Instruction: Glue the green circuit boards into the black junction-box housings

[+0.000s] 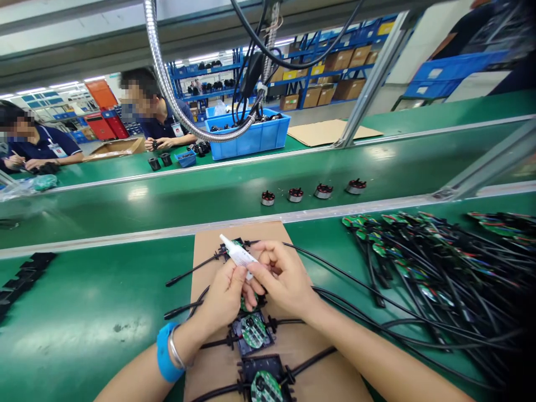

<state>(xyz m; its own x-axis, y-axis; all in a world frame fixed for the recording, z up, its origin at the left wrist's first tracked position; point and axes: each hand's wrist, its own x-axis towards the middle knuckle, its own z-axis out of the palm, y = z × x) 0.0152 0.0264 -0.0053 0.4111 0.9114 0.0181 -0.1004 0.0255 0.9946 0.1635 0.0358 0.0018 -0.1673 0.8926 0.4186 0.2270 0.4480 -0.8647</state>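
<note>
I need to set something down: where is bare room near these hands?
Free: green bench between the black pieces and the cardboard; also the green surface past the rail, left of the four round metal parts. Crowded: right side, heaped with cables; the cardboard, holding circuit boards.

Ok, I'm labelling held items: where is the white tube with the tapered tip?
The white tube is just left of centre in the head view, above the brown cardboard sheet, held in the left hand with the right hand at its lower end.

Bench open left of hands; cable pile blocks right; metal hose overhead.
</note>
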